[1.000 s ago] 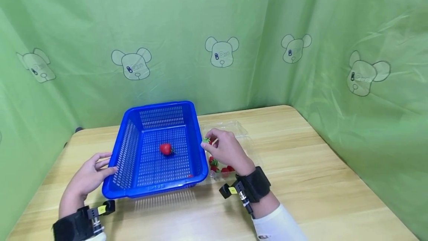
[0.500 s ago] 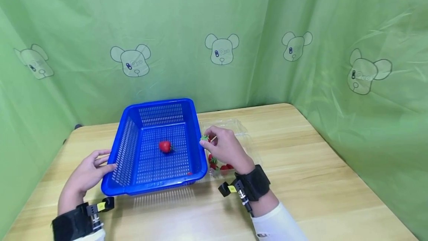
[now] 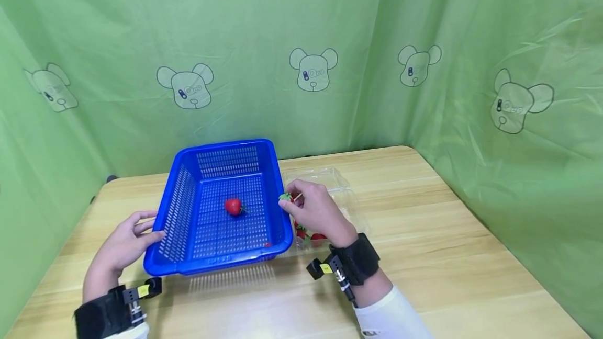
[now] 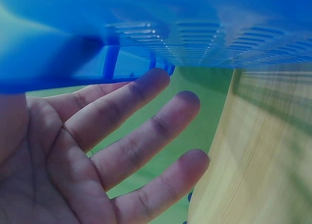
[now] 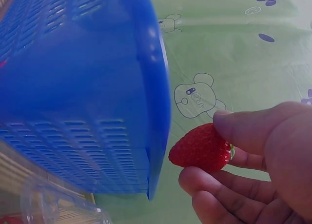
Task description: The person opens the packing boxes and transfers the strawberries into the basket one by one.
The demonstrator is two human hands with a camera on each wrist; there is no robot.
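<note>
In the head view, my left hand [image 3: 127, 242] holds the left rim of a blue plastic basket [image 3: 219, 264]. Its thumb lies over the rim and its fingers are outside, spread below the rim in the left wrist view. The basket's near side appears raised off the table. Between thumb and fingers, my right hand [image 3: 317, 211] pinches a strawberry [image 5: 202, 148] with green leaves, just outside the basket's right rim. Another strawberry [image 3: 233, 206] lies on the basket floor, and a bit of red shows near the front right corner.
Right of the basket, beneath my right hand, an open clear plastic box [image 3: 346, 203] holds several strawberries [image 3: 317, 238]. Both stand on a wooden table [image 3: 438, 255]. A green curtain [image 3: 348, 25] printed with bear heads hangs behind and at the sides.
My right hand has moved slightly left with the strawberry, closer to the basket's right rim. The left hand and basket look nearly unchanged.
</note>
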